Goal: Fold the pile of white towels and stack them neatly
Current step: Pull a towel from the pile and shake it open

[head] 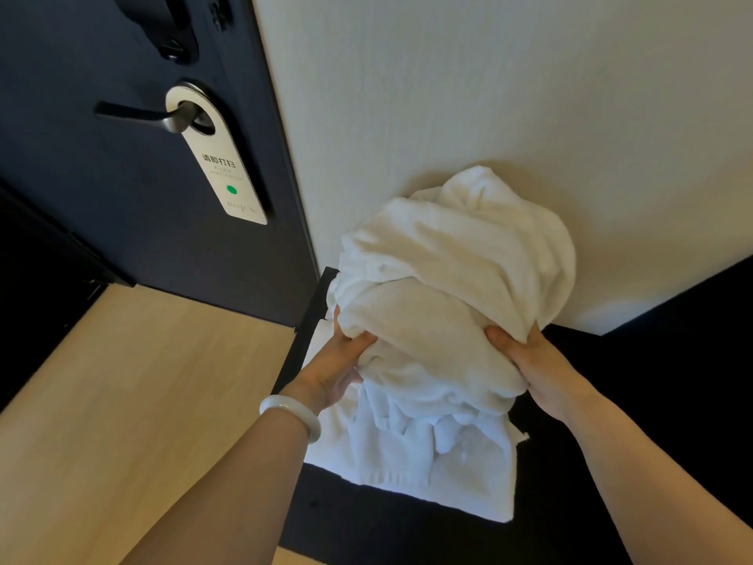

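Note:
A big crumpled bundle of white towels (452,275) is held up against the cream wall, above a black surface. My left hand (338,369), with a pale bangle on the wrist, grips the bundle's lower left side. My right hand (529,360) grips its lower right side, thumb on the front and fingers hidden behind the cloth. More white towel (411,462) hangs or lies below the bundle over the black surface; whether it is a separate towel I cannot tell.
The black surface (635,401) runs along the cream wall (489,95) on the right. A dark door (102,197) with a lever handle and a hanging door tag (222,165) stands at the left. Light wooden floor (142,401) lies below it.

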